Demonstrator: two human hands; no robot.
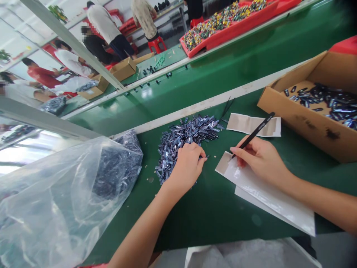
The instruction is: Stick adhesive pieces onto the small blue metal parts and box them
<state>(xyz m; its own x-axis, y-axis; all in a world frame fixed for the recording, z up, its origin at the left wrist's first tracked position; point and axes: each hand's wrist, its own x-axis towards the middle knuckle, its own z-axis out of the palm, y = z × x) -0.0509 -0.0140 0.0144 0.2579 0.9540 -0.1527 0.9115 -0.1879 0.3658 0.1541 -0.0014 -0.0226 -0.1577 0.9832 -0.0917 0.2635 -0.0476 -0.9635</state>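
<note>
Our right hand (260, 160) is closed around a pair of black tweezers (253, 133), gripping them like a pen between thumb and fingers. Their long axis runs diagonally across the view: the tips point down and to the left, at the upper edge of a white sheet (264, 190), and the butt end points up and to the right, toward a cardboard box (315, 130). The tweezers are slim and matte black, with small pale lettering near the upper end. We cannot tell whether the tips touch the sheet. Our left hand (186, 167) is curled, fingers down, at the edge of a heap of small dark-blue metallic pieces (186, 139); a piece shows at the fingertips, but we cannot tell if it is pinched. A thinner pair of tweezers (226, 108) lies beyond the heap, just beside a paper strip (253, 124). More pieces lie in the box, and a clear plastic bag (69, 186) of them sits left of our hands on the green workbench (223, 227).
</note>
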